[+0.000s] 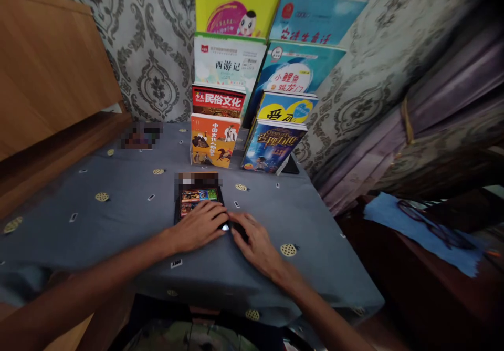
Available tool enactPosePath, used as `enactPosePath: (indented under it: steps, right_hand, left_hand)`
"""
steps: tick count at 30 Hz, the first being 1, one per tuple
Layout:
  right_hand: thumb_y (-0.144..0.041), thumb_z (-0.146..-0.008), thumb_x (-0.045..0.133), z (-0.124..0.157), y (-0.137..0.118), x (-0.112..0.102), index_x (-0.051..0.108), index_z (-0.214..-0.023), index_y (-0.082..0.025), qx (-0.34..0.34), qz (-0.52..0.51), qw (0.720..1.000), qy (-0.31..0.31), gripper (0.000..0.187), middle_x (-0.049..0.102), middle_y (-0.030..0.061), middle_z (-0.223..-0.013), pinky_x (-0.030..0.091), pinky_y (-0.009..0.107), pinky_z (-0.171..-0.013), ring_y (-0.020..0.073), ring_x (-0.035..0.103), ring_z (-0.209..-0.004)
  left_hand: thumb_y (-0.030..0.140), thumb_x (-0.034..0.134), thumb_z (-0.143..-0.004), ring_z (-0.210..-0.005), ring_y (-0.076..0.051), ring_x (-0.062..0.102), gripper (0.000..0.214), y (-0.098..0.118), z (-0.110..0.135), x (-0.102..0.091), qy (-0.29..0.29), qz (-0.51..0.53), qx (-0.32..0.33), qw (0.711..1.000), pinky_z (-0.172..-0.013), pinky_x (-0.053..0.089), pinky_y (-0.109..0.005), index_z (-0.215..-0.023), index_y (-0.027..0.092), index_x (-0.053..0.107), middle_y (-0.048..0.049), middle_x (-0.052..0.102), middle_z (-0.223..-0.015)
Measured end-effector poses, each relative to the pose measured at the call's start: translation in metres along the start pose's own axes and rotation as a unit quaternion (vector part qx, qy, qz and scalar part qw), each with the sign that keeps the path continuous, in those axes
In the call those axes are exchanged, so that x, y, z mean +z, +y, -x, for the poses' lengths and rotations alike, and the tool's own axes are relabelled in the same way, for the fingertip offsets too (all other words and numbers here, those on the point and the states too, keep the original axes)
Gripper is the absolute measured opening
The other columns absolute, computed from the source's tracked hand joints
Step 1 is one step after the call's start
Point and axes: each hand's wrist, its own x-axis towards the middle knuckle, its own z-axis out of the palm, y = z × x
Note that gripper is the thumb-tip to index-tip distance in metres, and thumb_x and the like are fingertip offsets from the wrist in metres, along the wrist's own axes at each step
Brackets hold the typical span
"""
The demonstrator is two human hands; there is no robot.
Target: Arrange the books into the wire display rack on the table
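A flat, dark-edged rectangle (pixel 199 196) with rows of small bright pictures lies on the table; its exact kind is unclear. Part of its far end is pixelated. My left hand (pixel 202 225) lies palm down over its near part, fingers stretched out and together, hiding that corner. At its near right corner is my right hand (pixel 254 240), with fingers curved and touching or almost touching my left fingertips. Something dark shows between the right thumb and fingers, too dim to name. A small bright white spot shines between the hands.
Several upright books, such as an orange one (pixel 214 141) and a dark blue one (pixel 273 148), stand in two stepped columns at the back. A pixelated item (pixel 140 135) lies back left. Right of the table are glasses (pixel 437 225) on a blue cloth (pixel 388 212), beside a purple curtain (pixel 374 130).
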Motion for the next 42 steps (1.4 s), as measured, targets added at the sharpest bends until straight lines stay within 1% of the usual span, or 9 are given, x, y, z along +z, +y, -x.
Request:
enactPosePath:
  steps: [6,10,15,19,25,30,33,35,42]
  right_hand:
    - [-0.02,-0.094,0.051,-0.009,0.006,0.008,0.055,-0.134,-0.022,0.009,0.016,1.0,0.001,0.04,0.067,0.0114,-0.123,0.051,0.048,-0.103,0.0269,0.06,-0.119]
    - [-0.017,-0.093,0.05,-0.02,0.005,0.013,0.055,-0.133,-0.021,-0.002,0.018,1.0,-0.002,0.04,0.067,0.0112,-0.123,0.047,0.05,-0.109,0.0262,0.06,-0.118]
    - [-0.015,-0.092,0.05,-0.035,0.004,0.02,0.056,-0.131,-0.014,-0.014,0.012,1.0,-0.022,0.039,0.066,0.0148,-0.125,0.044,0.052,-0.109,0.0273,0.058,-0.119]
    - [-0.013,-0.091,0.052,-0.042,0.007,0.023,0.058,-0.128,-0.018,-0.009,0.007,1.0,-0.003,0.038,0.067,0.0127,-0.121,0.049,0.048,-0.103,0.0257,0.059,-0.115]
    - [-0.01,-0.092,0.048,-0.052,0.005,0.023,0.064,-0.123,-0.02,-0.014,0.057,0.998,0.028,0.036,0.069,0.0121,-0.114,0.049,0.049,-0.099,0.0272,0.06,-0.111]
    - [-0.013,-0.095,0.05,-0.055,-0.006,0.028,0.064,-0.128,-0.025,-0.133,0.064,0.988,-0.055,0.038,0.072,0.0087,-0.119,0.048,0.047,-0.104,0.0246,0.061,-0.121]
    - [-0.014,-0.096,0.05,-0.054,-0.005,0.03,0.067,-0.123,-0.023,-0.2,0.07,0.973,-0.095,0.033,0.071,0.0094,-0.126,0.045,0.047,-0.11,0.0226,0.062,-0.124]
    - [-0.012,-0.095,0.05,-0.055,0.004,0.029,0.068,-0.122,-0.02,-0.191,0.079,0.975,-0.086,0.033,0.069,0.0113,-0.13,0.043,0.05,-0.113,0.0233,0.062,-0.125]
    - [-0.005,-0.09,0.052,-0.07,0.041,0.016,0.072,-0.118,-0.025,-0.042,0.067,0.997,-0.01,0.039,0.073,0.007,-0.123,0.046,0.051,-0.112,0.0231,0.067,-0.119]
  left_hand:
    - [0.026,0.045,-0.099,-0.142,-0.033,0.035,0.028,-0.017,-0.021,0.026,0.059,0.002,-0.207,0.977,-0.111,0.033,-0.061,-0.125,0.017,0.052,-0.0181,0.047,-0.144]
    - [0.016,0.045,-0.094,-0.144,-0.034,0.034,0.028,-0.036,-0.039,0.037,0.07,0.035,-0.271,0.959,-0.112,0.032,-0.063,-0.12,0.018,0.056,-0.0179,0.045,-0.145]
    - [0.012,0.041,-0.09,-0.128,-0.025,0.054,0.036,-0.07,-0.032,0.025,0.048,0.105,-0.215,0.97,-0.112,0.042,-0.051,-0.121,0.019,0.059,-0.0127,0.059,-0.133]
    - [0.017,0.04,-0.093,-0.131,-0.02,0.054,0.038,-0.095,-0.014,0.01,0.039,0.154,-0.146,0.976,-0.113,0.044,-0.045,-0.125,0.023,0.061,-0.0073,0.061,-0.138]
    - [0.022,0.036,-0.099,-0.14,-0.02,0.048,0.04,-0.096,-0.003,0.014,0.042,0.137,-0.122,0.982,-0.118,0.038,-0.048,-0.131,0.019,0.06,-0.0093,0.057,-0.145]
    - [0.021,0.035,-0.099,-0.138,-0.019,0.05,0.04,-0.094,-0.001,0.021,0.066,0.129,-0.12,0.982,-0.116,0.041,-0.048,-0.13,0.019,0.06,-0.0102,0.059,-0.143]
    - [0.019,0.035,-0.098,-0.137,-0.019,0.051,0.039,-0.095,0.0,0.021,0.07,0.127,-0.12,0.982,-0.116,0.042,-0.047,-0.129,0.018,0.06,-0.0107,0.059,-0.143]
    - [0.019,0.035,-0.098,-0.137,-0.019,0.051,0.039,-0.095,0.0,0.02,0.072,0.126,-0.119,0.982,-0.116,0.042,-0.047,-0.128,0.018,0.06,-0.0114,0.059,-0.142]
    - [0.021,0.036,-0.1,-0.135,-0.019,0.053,0.038,-0.09,-0.003,0.014,0.062,0.101,-0.111,0.987,-0.114,0.045,-0.047,-0.128,0.019,0.061,-0.0108,0.061,-0.14]
